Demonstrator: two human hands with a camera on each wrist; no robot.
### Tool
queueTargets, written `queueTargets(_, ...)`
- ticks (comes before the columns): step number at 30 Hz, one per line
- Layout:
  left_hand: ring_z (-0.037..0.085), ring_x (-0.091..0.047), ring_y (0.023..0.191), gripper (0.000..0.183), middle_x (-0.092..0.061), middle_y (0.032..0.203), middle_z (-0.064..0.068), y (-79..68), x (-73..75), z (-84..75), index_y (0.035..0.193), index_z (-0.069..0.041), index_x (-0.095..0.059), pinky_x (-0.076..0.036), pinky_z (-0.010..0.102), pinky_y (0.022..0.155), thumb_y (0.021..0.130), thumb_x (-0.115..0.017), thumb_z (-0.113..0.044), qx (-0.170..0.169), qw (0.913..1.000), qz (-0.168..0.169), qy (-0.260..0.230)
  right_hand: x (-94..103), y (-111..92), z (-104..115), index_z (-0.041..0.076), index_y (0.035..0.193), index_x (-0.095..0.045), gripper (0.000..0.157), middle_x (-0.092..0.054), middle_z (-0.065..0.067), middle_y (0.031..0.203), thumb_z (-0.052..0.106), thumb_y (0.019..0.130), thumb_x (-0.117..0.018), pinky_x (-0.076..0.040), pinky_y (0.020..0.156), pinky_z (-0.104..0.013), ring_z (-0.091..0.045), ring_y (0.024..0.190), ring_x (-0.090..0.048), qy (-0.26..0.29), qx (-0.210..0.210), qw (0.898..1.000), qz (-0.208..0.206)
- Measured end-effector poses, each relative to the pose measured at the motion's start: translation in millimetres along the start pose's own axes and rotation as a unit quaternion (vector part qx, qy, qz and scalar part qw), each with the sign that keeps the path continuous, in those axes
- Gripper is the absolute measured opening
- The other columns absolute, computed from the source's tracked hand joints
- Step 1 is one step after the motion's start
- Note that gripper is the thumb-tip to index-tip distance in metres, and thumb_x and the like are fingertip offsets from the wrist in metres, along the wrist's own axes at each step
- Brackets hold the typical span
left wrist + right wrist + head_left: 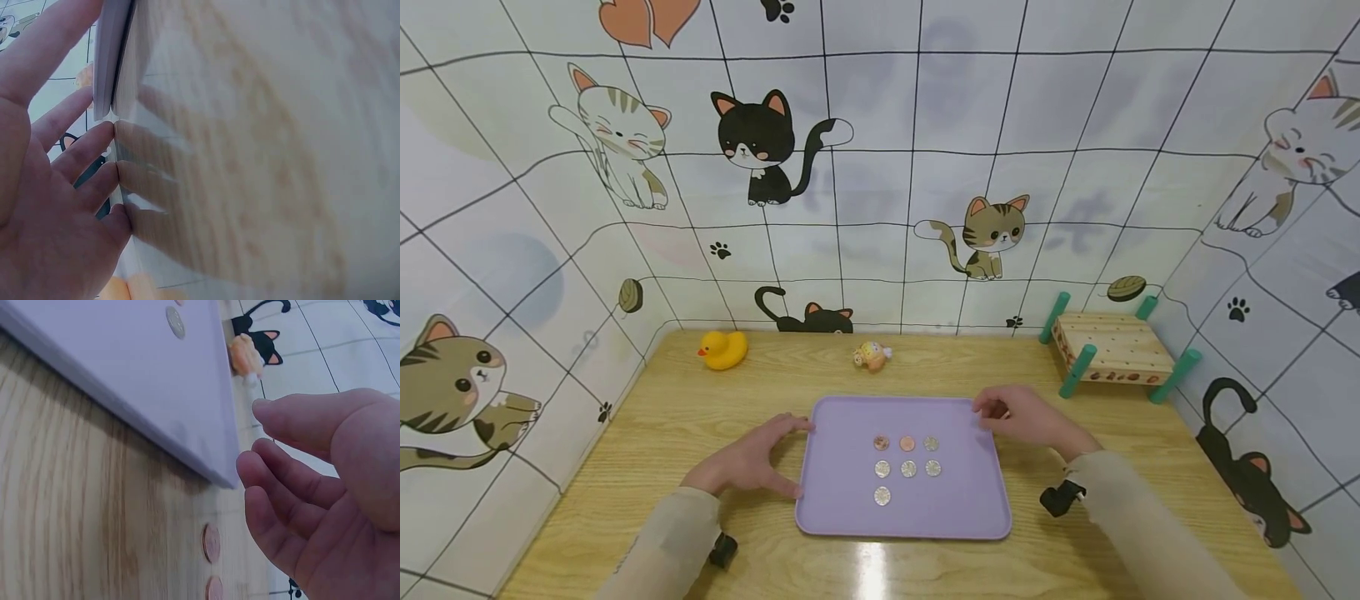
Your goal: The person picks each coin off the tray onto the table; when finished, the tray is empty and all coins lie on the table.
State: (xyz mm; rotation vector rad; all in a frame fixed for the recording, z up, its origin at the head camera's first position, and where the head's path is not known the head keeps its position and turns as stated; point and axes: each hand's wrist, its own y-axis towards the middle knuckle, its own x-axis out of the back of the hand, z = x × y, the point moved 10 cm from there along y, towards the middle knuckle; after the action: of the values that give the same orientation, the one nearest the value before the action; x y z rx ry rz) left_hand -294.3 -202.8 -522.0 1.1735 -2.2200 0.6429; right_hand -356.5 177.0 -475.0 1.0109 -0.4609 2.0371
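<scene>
Left hand [748, 457] — fingers spread, at tray [842, 512] edge. Right hand [1026, 421] — loosely bent, nothing held. Coins [908, 469] between both hands (markings unreadable); near right fingers, another coin [214, 589], cut off.

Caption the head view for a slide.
Left hand and right hand at either side of a purple tray holding seven coins, a yellow duck beyond.

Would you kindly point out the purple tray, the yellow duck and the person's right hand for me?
Purple tray [966, 496]: head view, on a bare part of its flat surface.
Yellow duck [724, 352]: head view, on its body.
Right hand [1026, 419]: head view, on the back of the hand.
</scene>
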Motion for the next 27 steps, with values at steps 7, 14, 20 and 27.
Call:
queueTargets(7,0.043,-0.033,0.150,0.097,-0.038,0.164,0.013,1.0,0.3,0.0,0.154,-0.021,-0.049,-0.023,0.072,0.121,0.072,-0.097,-0.041,-0.005,1.0000,0.000,0.004,-19.4,14.0,14.0,0.006,0.115,-0.073,0.021,-0.073,0.001,0.100,0.010,0.095,-0.077,-0.059,0.079,-0.028,-0.011,0.090,-0.066,0.014,0.003,1.000,0.024)
queueTargets(14,0.040,-0.036,0.150,0.098,-0.044,0.160,0.007,1.9,-0.9,2.2,0.154,-0.022,-0.050,-0.024,0.071,0.122,0.070,-0.098,-0.042,-0.010,0.9999,-0.001,-0.007,-36.6,25.5,32.2,0.007,0.114,-0.076,0.022,-0.075,-0.004,0.108,0.008,0.092,-0.079,-0.059,0.080,-0.030,-0.015,0.092,-0.067,0.021,0.019,0.998,0.052)
queueTargets(20,0.039,-0.035,0.151,0.099,-0.044,0.160,0.005,2.1,-2.2,3.5,0.154,-0.022,-0.049,-0.023,0.071,0.122,0.070,-0.098,-0.042,-0.011,0.9999,-0.002,-0.010,-50.7,33.4,45.2,0.009,0.111,-0.079,0.021,-0.075,0.000,0.105,0.008,0.090,-0.081,-0.057,0.081,-0.030,-0.014,0.092,-0.066,0.002,0.052,0.996,0.066)
queueTargets(27,0.039,-0.035,0.151,0.100,-0.043,0.161,0.007,1.7,-2.1,4.0,0.154,-0.023,-0.049,-0.024,0.071,0.122,0.070,-0.098,-0.043,-0.012,0.9999,-0.002,-0.006,-62.0,40.5,44.0,0.013,0.109,-0.079,0.019,-0.071,0.003,0.100,0.008,0.090,-0.082,-0.052,0.076,-0.025,-0.015,0.087,-0.062,0.002,0.032,0.996,0.080)
